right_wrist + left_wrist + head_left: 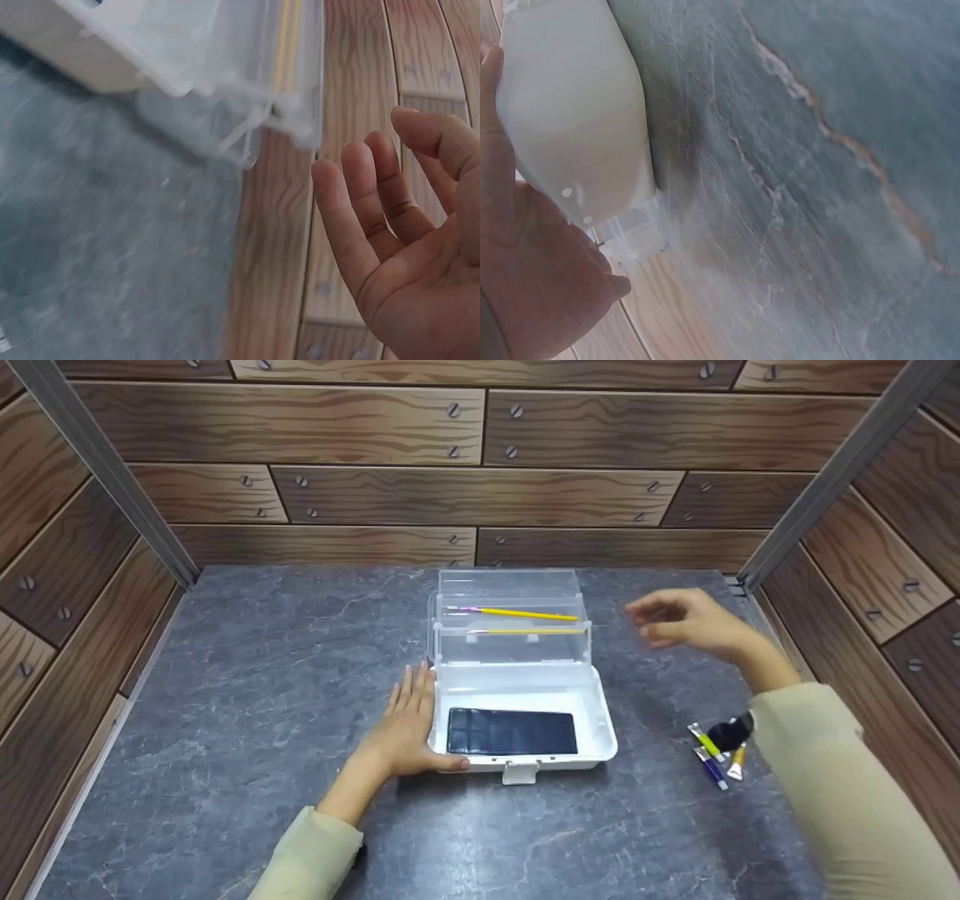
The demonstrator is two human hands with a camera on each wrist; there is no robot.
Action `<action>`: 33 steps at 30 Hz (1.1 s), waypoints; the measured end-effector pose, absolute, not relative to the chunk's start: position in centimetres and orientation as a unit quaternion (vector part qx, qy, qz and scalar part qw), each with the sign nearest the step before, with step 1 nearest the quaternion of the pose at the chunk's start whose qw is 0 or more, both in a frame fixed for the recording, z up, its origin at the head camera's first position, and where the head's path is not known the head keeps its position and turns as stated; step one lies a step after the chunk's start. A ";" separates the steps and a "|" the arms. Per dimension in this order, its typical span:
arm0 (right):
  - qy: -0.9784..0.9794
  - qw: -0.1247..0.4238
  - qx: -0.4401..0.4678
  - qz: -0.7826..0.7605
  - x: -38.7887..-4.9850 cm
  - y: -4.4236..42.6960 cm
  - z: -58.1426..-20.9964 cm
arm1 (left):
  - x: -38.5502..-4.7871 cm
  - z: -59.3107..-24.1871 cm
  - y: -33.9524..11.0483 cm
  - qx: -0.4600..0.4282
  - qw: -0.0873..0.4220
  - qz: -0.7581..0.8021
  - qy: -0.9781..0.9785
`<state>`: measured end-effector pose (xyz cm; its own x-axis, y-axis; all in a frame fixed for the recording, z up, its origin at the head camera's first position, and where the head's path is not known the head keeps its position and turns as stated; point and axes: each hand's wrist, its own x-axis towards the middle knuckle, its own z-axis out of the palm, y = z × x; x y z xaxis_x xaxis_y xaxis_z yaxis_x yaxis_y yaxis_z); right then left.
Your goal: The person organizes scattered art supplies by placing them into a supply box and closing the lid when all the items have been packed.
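Note:
A white plastic box (606, 735) with its clear lid raised stands mid-table. Inside it lies a flat black rectangular thing (512, 732), its kind unclear. My left hand (401, 735) rests along the box's left side with straight fingers, the thumb at the front rim; the left wrist view has the palm (547, 277) against the box wall. A yellow paintbrush (529, 614) lies in the clear upper tray (512, 649), with a second yellow stick-like shape (532, 631) below it. To the right of the tray, my right hand (690, 619) hovers with loosely bent fingers, holding nothing.
Several small paint tubes (710, 769) lie on the grey marbled table (247, 697) at the right, beside a black object (729, 733) partly hidden by the right sleeve. A white latch (520, 772) hangs at the box's front. Wood-patterned walls (480, 495) and metal posts (120, 472) enclose the table.

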<state>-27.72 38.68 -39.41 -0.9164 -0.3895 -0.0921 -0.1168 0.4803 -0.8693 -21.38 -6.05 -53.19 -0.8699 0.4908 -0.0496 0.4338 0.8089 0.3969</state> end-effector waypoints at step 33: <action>0.794 0.198 0.175 -0.547 -12.2 52.9 -50.8 | -21.4 -52.9 -6.1 0.241 0.074 0.209 0.945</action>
